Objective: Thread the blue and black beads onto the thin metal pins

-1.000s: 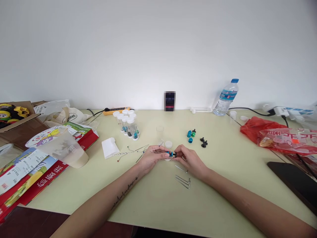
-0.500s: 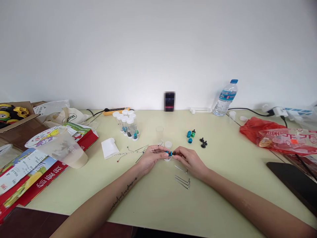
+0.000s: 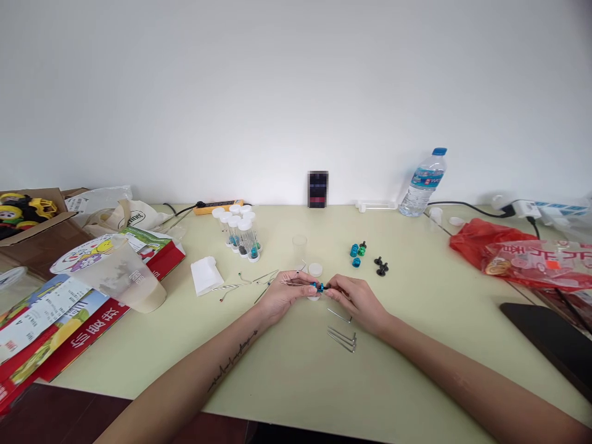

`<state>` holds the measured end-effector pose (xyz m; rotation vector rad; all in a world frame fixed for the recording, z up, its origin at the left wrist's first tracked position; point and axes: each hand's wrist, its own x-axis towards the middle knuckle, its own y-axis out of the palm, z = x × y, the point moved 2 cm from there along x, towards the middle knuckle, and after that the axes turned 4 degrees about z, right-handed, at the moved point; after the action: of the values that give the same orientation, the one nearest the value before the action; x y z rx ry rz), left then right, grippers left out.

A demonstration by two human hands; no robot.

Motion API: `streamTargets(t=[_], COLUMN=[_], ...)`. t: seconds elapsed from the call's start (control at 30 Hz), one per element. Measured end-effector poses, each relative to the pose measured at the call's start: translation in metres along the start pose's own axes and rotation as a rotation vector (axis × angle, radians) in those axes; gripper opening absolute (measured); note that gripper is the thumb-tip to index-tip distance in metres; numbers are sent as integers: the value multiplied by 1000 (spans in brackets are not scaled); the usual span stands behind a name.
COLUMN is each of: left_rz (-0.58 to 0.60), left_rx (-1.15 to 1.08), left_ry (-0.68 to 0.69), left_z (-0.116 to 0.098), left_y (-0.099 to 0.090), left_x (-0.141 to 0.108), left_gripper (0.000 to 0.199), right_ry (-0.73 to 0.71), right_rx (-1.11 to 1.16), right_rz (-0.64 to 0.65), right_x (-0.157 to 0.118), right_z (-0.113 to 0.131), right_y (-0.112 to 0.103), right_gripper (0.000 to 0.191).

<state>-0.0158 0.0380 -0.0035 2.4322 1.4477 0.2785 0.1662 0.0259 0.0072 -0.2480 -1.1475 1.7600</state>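
My left hand point(image 3: 283, 297) is closed, pinching a small shiny blue part point(image 3: 319, 287) between thumb and fingers. Thin metal rods point(image 3: 290, 282) poke out across the same hand. From the other side, my right hand point(image 3: 359, 303) pinches a small black piece point(image 3: 326, 288) set against the blue part. Just behind the fingers lies a white round cap point(image 3: 315, 269), and another white round piece point(image 3: 313, 297) shows partly beneath them. Bent metal rods point(image 3: 342, 339) lie near my right wrist. Loose blue parts point(image 3: 354, 250), a green one point(image 3: 362, 251) and black knob-like pieces point(image 3: 382, 269) sit to the right.
Several white-capped clear tubes point(image 3: 245, 234) stand at back left, beside a folded white paper point(image 3: 206, 276) and scattered rods point(image 3: 231, 287). A clear cup point(image 3: 300, 244) stands behind my hands. Farther out are a drink cup point(image 3: 124, 277), water bottle point(image 3: 423, 185) and red bag point(image 3: 499, 243).
The whole view has shifted very slightly. Both hands keep their grip on the blue part and black piece, with hardly any visible movement.
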Motion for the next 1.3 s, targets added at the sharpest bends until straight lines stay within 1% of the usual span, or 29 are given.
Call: streamTargets(t=[0.13,0.3,0.43,0.6,0.77,0.83,0.97,1.03,1.17,1.23,1.3], left_rz=[-4,4,-1,-3,3,1,1,-2,-2,-7,-10], left_rx=[2,-2,-3,-26,-31,-25,-14,-20,-25,-23,-21], left_ry=[2,-10,-10,-25,-43,-50,-53,-54,-41,-38,-45], left_z=[0,0,0,0,1,2,3,3,1,1,1], left_y=[1,1,1,1,0,-1,-2,-2,0,0,1], left_x=[0,0,0,0,0,0,0,0,-1,-1,-1], left_gripper=[27,26,28,28,30,30,31,32,35,33,31], right_ry=[-11,-17,-33,-27,-34,-37,-31,-24,-9,-2,-2], right_rx=[57,16,41,26,64,51,15,19,84,85,56], right_rz=[-28,-5,-55,-21,-62,-50,1,0,-37,-33,-16], right_x=[0,-1,-1,-1,-2,-2,-1,-1,-1,-2,-2], right_z=[1,1,-1,-2,-3,-3,-2,-2,-3,-3,-3], right_y=[-1,-1,-1,0,0,0,0,0,1,1,0], right_gripper=[21,28,20,25,18,20,33,31,20,20,25])
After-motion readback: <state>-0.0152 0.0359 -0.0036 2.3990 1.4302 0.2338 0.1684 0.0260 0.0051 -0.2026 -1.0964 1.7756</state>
